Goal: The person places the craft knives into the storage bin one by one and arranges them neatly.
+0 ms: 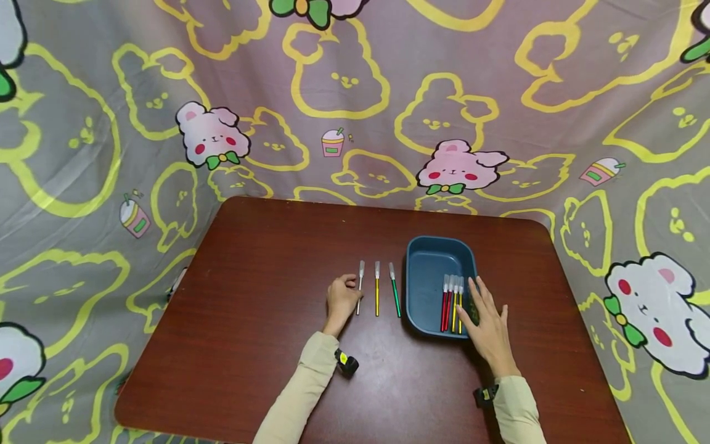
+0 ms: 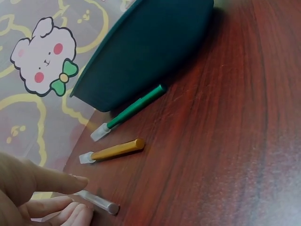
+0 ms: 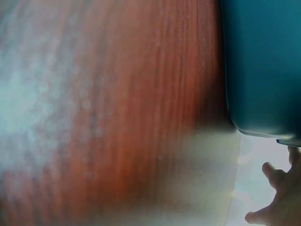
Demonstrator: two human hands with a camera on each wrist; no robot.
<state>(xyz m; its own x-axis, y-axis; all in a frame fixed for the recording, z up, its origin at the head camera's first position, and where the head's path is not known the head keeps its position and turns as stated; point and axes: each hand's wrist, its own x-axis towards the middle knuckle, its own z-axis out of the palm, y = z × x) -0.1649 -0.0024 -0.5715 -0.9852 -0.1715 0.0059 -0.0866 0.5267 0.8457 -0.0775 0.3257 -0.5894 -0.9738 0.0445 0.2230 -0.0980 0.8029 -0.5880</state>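
Observation:
On the brown table lie a silver craft knife [image 1: 359,287], a gold craft knife [image 1: 377,290] and a green craft knife [image 1: 395,290], side by side with clear caps pointing away. My left hand [image 1: 342,300] pinches the silver one between thumb and curled fingers; its handle end [image 2: 112,207] sticks out past them in the left wrist view. Right of the row stands a blue plastic tray [image 1: 424,246]. Two red craft knives [image 1: 446,305] and two gold craft knives [image 1: 457,307] lie along its right side. My right hand [image 1: 490,330] touches the tray's right rim, fingers spread.
The wooden table [image 1: 266,259] has rounded corners and is enclosed at the back and sides by a patterned curtain [image 1: 344,80]. A black wrist camera [image 1: 346,362] sits on the left wrist, another wrist camera [image 1: 485,396] on the right.

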